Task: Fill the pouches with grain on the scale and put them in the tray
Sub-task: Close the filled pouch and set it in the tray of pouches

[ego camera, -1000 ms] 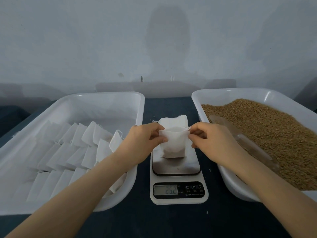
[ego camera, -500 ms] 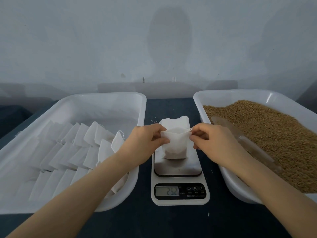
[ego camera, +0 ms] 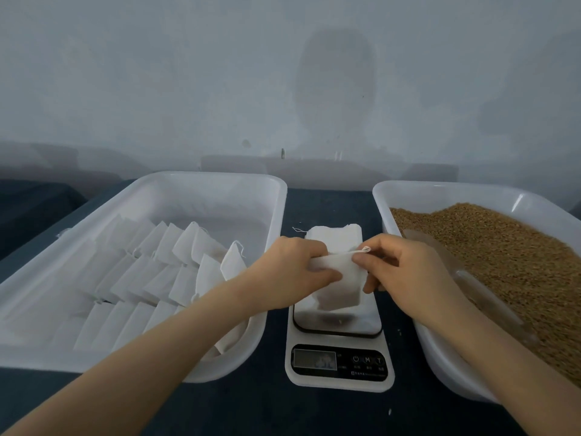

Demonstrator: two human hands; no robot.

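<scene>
Dark table (ego camera: 333,410): pouch (ego camera: 341,284) now cinched, left hand (ego camera: 295,272) gripping, right hand (ego camera: 412,275) pinching drawstring (ego camera: 361,250).

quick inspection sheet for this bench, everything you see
surface: dark blue tabletop
job's things: white fabric pouch over white digital scale, flat spare pouches behind it; rows of white pouches in left white plastic tray; brown grain and clear scoop in right white plastic tray
clutter: pale specks beside scale
grippers: left hand grips pouch mouth; right hand pinches its drawstring
cables: nothing seen
surroundings: stained pale wall
</scene>
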